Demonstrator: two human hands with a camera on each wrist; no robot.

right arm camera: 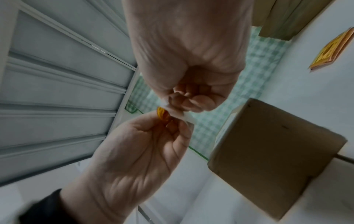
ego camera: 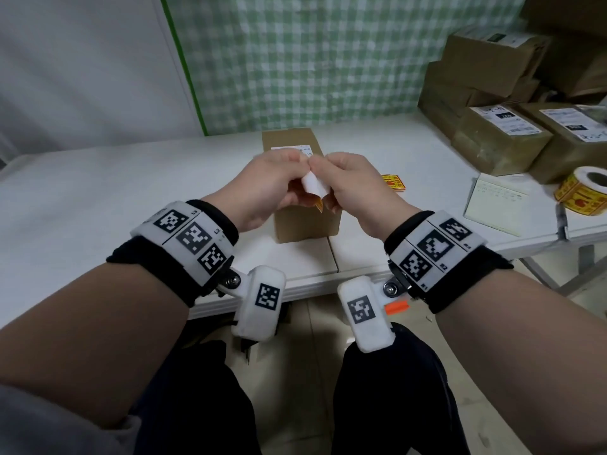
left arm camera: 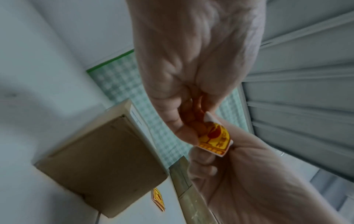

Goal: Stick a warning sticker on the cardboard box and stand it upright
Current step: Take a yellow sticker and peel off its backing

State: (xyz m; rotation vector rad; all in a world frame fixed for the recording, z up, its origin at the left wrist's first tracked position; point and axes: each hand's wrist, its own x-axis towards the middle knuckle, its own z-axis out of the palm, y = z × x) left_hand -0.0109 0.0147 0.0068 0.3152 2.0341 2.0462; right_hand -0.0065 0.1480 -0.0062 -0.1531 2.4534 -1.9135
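A brown cardboard box [ego camera: 307, 224] lies on its long side in the middle of the white table [ego camera: 98, 198], with a white label [ego camera: 289, 148] on its top face. Both hands are raised just above it and meet over a yellow and red warning sticker [left arm camera: 215, 137]. My left hand [ego camera: 295, 174] pinches the yellow printed part. My right hand [ego camera: 325, 169] pinches the white backing [ego camera: 315, 187], which curls away from the sticker. In the right wrist view the sticker [right arm camera: 162, 114] shows as a yellow sliver between the fingertips, with the box [right arm camera: 273, 159] to the right.
A few loose stickers [ego camera: 394, 182] lie on the table right of the box. A sticker roll [ego camera: 588, 188] and a pale paper pad [ego camera: 496, 201] sit at the right edge. Stacked labelled cartons [ego camera: 502, 139] fill the back right corner. A checked wall stands behind.
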